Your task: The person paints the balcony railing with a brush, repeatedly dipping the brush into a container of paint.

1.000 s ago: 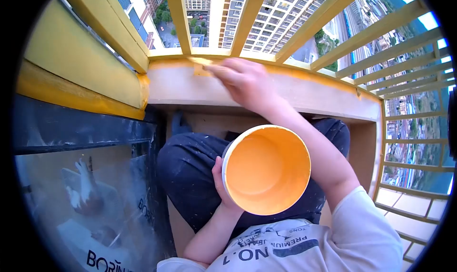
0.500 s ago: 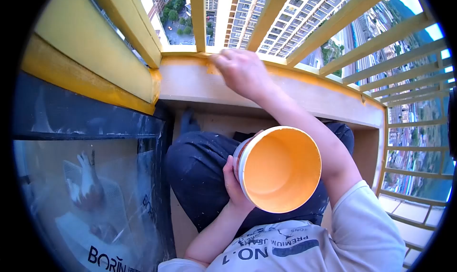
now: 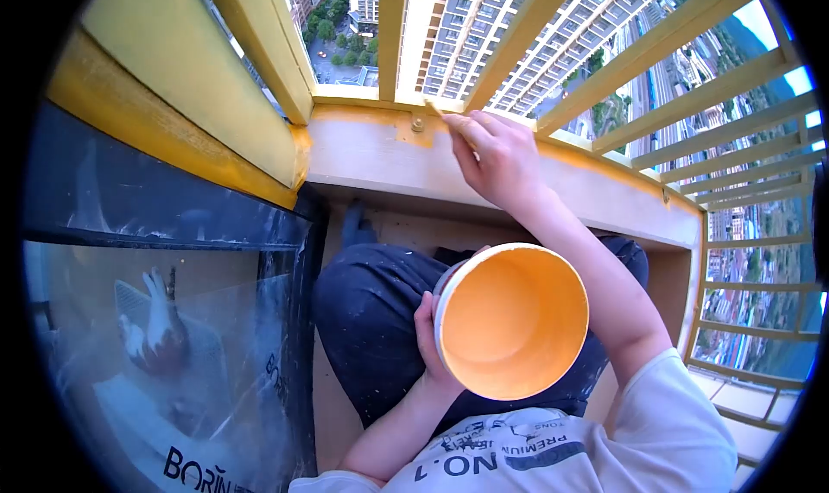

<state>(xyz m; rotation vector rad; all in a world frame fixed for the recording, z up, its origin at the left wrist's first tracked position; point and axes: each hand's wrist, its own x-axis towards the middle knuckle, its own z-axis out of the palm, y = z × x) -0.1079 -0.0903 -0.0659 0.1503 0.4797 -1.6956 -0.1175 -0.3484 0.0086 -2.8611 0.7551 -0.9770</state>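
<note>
My left hand (image 3: pixel 434 342) is wrapped round the side of a paint bucket (image 3: pixel 577 307), tilted so its mouth faces me. Orange-yellow paint coats its inside. Up at the railing, my right hand (image 3: pixel 501 156) is closed on a small paintbrush (image 3: pixel 436 110), mostly hidden by the fingers. The brush's tip points left, close to the bottom rail (image 3: pixel 345 93). Just below the tip, a bolt (image 3: pixel 418 124) sits on the pale ledge (image 3: pixel 371 152), with orange paint smeared around it.
Yellow railing bars (image 3: pixel 527 40) rise ahead and to the right, with tall buildings far below. A dark-framed glass pane (image 3: pixel 95 320) stands close on my left. My bent knees (image 3: pixel 371 294) are under the bucket.
My right hand has moved right and slightly down, bringing the brush tip and the bolt into sight. The bucket stays in my left hand; the view has shifted a little.
</note>
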